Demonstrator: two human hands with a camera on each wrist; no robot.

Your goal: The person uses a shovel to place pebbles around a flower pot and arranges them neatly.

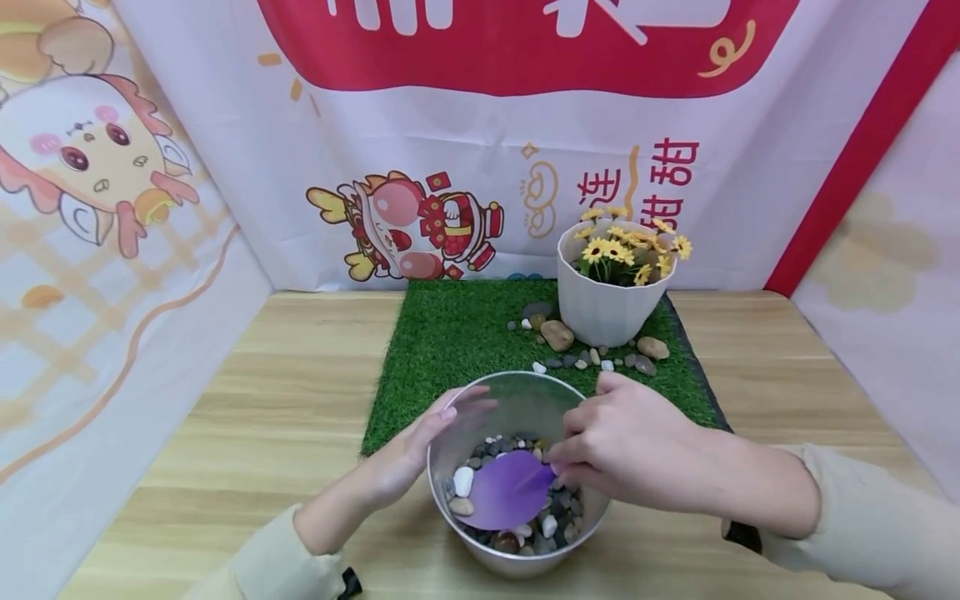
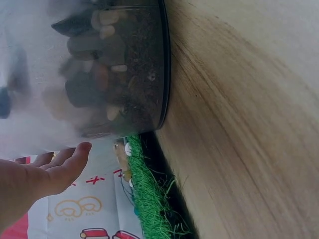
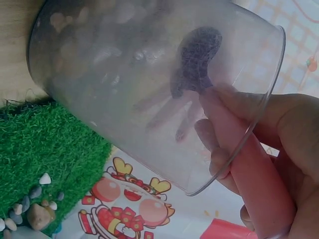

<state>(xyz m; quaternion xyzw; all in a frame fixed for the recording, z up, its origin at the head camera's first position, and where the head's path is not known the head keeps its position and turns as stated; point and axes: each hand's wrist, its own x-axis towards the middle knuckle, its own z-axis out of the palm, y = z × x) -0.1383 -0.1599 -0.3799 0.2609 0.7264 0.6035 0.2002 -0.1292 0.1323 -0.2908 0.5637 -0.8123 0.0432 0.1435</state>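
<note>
A clear bucket-like container stands on the table, with pebbles of several colours at its bottom. Dark, soil-like material lies under the stones in the left wrist view. My right hand grips the pink handle of a small trowel. Its purple blade is inside the container, over the pebbles; whether it touches them I cannot tell. My left hand rests along the container's outer left side, its fingers extended and seen through the wall.
A strip of artificial grass lies behind the container. On it stands a white pot of yellow flowers, with loose stones around its base. Printed cloth hangs behind and beside the wooden table.
</note>
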